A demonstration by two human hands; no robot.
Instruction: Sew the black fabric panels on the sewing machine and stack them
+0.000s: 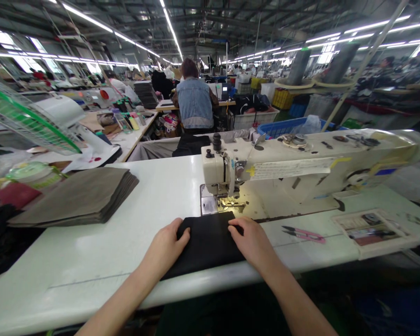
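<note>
A black cloth piece lies on the pale sewing table, its far edge just in front of the needle area of a cream sewing machine. My left hand grips the cloth's left edge, thumb on top and fingers curled at the side. At the right far corner, my right hand pinches the cloth between thumb and fingers. The machine's lamp lights the metal plate beyond the cloth.
Pink-handled thread snips lie right of my right hand. A stack of grey-brown fabric sits at the left, with a fan behind it. Ahead, a person in a denim vest faces away.
</note>
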